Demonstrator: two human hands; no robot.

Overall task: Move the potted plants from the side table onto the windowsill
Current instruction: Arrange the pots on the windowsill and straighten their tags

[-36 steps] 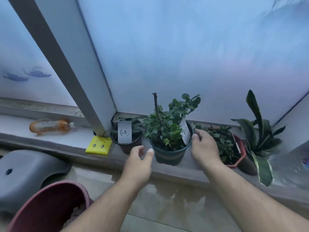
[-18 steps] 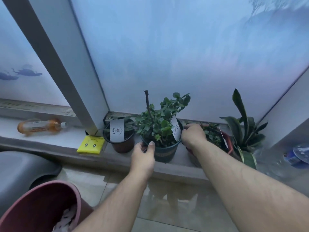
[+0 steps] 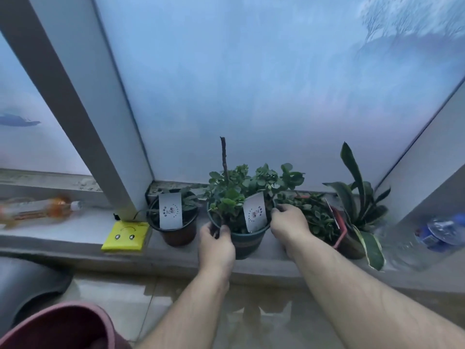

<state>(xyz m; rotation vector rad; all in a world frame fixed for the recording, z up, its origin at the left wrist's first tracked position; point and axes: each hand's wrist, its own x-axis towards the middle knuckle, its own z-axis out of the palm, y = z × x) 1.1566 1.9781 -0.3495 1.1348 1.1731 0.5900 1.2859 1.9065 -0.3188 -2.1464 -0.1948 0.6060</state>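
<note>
A dark green pot (image 3: 247,241) with a leafy plant, a bare stick and a white tag stands on the grey windowsill (image 3: 75,231). My left hand (image 3: 217,244) grips its left rim, thumb and fingers curled over the edge. My right hand (image 3: 288,226) grips the right rim. A brown pot (image 3: 176,229) with a white tag stands just to the left. To the right sit a red-rimmed pot (image 3: 339,231) of small leaves and a long-leaved plant (image 3: 359,197).
A yellow packet (image 3: 125,235) lies by the window post (image 3: 75,109). An orange bottle (image 3: 37,210) lies on the sill at left; a clear bottle with a blue label (image 3: 437,233) lies at right. A dark red bucket (image 3: 57,326) and a grey stool (image 3: 27,283) stand on the floor.
My left hand has moved from in front of the green pot to grip its left rim. My right hand stays at the right rim. The view has shifted closer.
</note>
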